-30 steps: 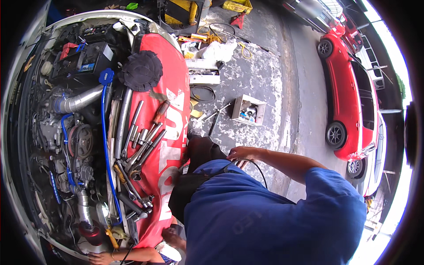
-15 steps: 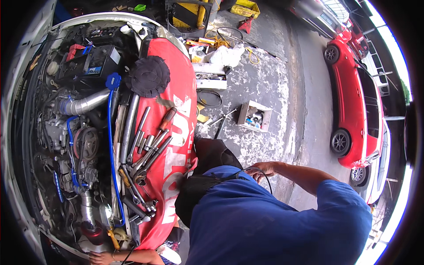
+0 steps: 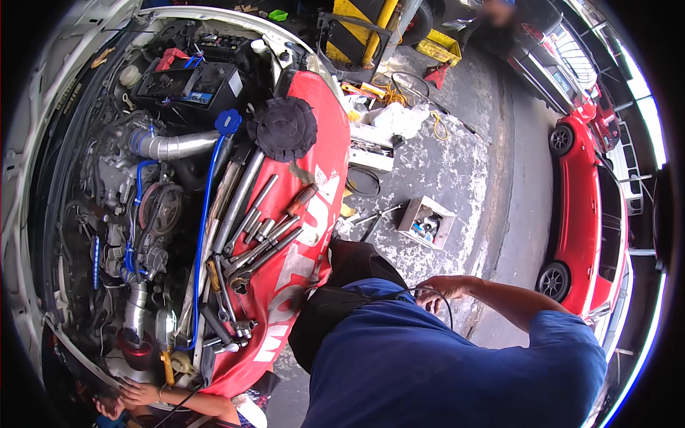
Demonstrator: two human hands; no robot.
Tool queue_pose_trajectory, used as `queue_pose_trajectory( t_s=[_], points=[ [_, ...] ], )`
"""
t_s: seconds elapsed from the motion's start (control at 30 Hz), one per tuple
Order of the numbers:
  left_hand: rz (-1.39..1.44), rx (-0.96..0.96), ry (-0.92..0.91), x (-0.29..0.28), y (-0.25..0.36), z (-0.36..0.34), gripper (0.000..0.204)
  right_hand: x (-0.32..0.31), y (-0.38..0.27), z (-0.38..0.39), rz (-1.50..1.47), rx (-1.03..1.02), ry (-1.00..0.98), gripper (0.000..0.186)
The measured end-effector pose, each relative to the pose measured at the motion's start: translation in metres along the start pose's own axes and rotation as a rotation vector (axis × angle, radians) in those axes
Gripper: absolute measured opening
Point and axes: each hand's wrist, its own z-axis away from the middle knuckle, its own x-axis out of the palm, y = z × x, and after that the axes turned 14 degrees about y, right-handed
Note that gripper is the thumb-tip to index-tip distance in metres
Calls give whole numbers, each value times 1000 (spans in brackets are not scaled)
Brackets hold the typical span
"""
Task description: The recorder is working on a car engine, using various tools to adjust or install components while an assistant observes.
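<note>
A workshop's concrete floor (image 3: 464,171), patchy with worn pale paint, runs under everything; the fisheye rim blackens the corners. On the left stands a white car (image 3: 228,14), bonnet up, its lower engine parts lost in shadow. A red car (image 3: 581,221) is parked on the right, its far side hidden. The person's blue shirt (image 3: 457,357) fills the lower middle, cut off by the bottom edge and covering part of the floor. Another person (image 3: 492,28), blurred, is cropped at the top.

A red cover (image 3: 325,107) drapes the wing, partly creased. At lower left a co-worker's forearm (image 3: 207,403) reaches the car's front edge; most of that body is out of frame. A black round cloth (image 3: 282,128) and a cluster of metal tools (image 3: 275,250) lie on the cover, several overlapping. A white box (image 3: 421,237) on the floor holds small items too jumbled to identify.

The person's right hand (image 3: 434,294) is beside the waist, fingers bent. A thin black cable (image 3: 449,310) loops just by it; whether the fingers are clamped on it cannot be told. The left hand is out of view.
</note>
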Motion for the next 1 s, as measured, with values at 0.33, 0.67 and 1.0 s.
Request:
queue_pose_trajectory(
  t_s=[0.33,0.67,1.0],
  points=[
    [51,-202,-132,93,3,11,80,-48,-21,-15,-410,-8,-82,37],
    [192,-424,71,88,0,63,85,-60,67,-73,-181,258,61,48],
    [459,-601,295,97,-28,107,90,-76,-22,-117,-14,-11,-11,65]
  ],
)
